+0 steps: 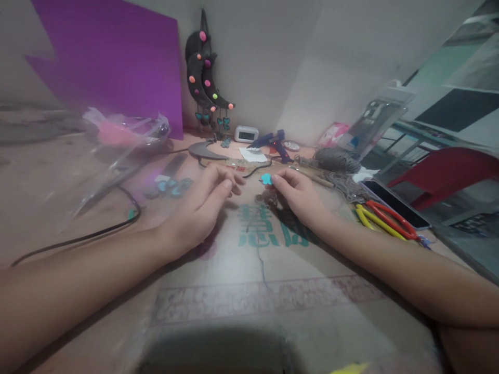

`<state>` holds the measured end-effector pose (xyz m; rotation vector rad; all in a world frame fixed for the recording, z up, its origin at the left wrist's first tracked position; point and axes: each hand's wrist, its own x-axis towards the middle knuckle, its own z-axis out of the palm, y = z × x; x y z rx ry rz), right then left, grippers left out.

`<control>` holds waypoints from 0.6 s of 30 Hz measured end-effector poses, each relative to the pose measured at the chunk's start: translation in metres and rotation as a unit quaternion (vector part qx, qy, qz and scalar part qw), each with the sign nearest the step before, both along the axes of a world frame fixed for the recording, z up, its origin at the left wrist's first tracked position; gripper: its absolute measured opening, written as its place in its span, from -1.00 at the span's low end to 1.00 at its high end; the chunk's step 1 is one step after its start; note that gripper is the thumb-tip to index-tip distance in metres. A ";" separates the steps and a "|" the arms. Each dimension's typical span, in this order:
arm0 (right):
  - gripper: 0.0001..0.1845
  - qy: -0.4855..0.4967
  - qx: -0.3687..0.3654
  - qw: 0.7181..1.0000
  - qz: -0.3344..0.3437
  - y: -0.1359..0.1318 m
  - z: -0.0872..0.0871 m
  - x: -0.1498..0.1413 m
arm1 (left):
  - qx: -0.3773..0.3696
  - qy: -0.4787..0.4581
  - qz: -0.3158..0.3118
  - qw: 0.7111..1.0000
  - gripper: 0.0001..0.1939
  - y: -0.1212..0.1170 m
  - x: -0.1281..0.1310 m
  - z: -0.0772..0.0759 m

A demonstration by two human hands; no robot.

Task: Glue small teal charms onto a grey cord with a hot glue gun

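My right hand point(298, 195) pinches a small turquoise flower-shaped piece point(265, 179) between thumb and fingertips. To its left is my left hand point(208, 205), fingers loosely curled and apart, with nothing visible in them. Below the piece, a small dark tangle point(265, 198) shows beside my right fingers, too blurred to name. A thin grey thread point(260, 259) runs down the printed board point(195, 306) under my hands. Blurred teal-and-grey pieces point(171, 187) lie just left of my left hand.
A blue glue gun point(276, 145), a white digital clock point(246, 134) and a grey crescent point(208, 150) are at the back. On the right lie grey yarn point(337, 160), a phone point(393, 202) and red and yellow-handled tools point(384, 221). A black cord point(78, 239) crosses the left side.
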<state>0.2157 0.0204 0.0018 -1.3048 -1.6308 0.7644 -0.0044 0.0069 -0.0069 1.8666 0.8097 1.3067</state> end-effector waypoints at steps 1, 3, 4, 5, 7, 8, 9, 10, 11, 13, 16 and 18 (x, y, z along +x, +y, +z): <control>-0.75 0.005 -0.003 1.000 0.000 0.000 0.000 0.000 | 0.015 -0.013 -0.011 1.000 -0.85 -0.001 0.000 0.001; -0.75 0.011 -0.003 1.000 0.004 0.001 -0.001 0.000 | 0.023 -0.014 -0.039 0.999 -0.84 -0.004 0.000 0.002; -0.75 0.013 0.000 1.000 0.008 0.001 -0.001 0.000 | 0.023 0.005 -0.046 0.999 -0.83 -0.005 -0.001 0.002; -0.75 0.015 0.003 1.000 0.011 0.001 -0.002 0.000 | 0.021 0.030 -0.047 0.998 -0.81 -0.006 -0.002 0.001; -0.76 0.014 0.013 1.000 0.019 0.001 -0.003 0.000 | 0.007 0.064 -0.041 0.997 -0.76 -0.005 -0.003 0.000; -0.76 0.014 0.021 0.999 0.023 0.001 -0.003 0.000 | -0.001 0.073 -0.033 0.997 -0.73 -0.004 -0.004 0.000; -0.76 0.011 0.033 0.999 0.026 0.000 -0.003 0.000 | -0.006 0.079 -0.024 0.997 -0.70 -0.003 -0.004 0.000; -0.76 0.007 0.049 0.998 0.027 -0.001 -0.003 0.001 | -0.007 0.085 -0.012 0.996 -0.67 -0.001 -0.004 0.000; -0.77 0.001 0.069 0.997 0.026 -0.002 -0.003 0.001 | -0.007 0.094 0.001 0.996 -0.64 0.001 -0.004 0.000; -0.77 -0.018 0.118 0.993 0.019 -0.004 -0.002 0.002 | -0.011 0.111 0.025 0.993 -0.62 0.003 -0.003 0.002; -0.80 -0.048 0.174 0.983 0.016 -0.008 -0.001 0.002 | -0.031 0.125 0.055 0.990 -0.59 0.005 -0.002 0.004; -0.82 -0.055 0.188 0.980 0.027 -0.011 -0.001 0.002 | -0.043 0.120 0.068 0.989 -0.57 0.005 -0.002 0.004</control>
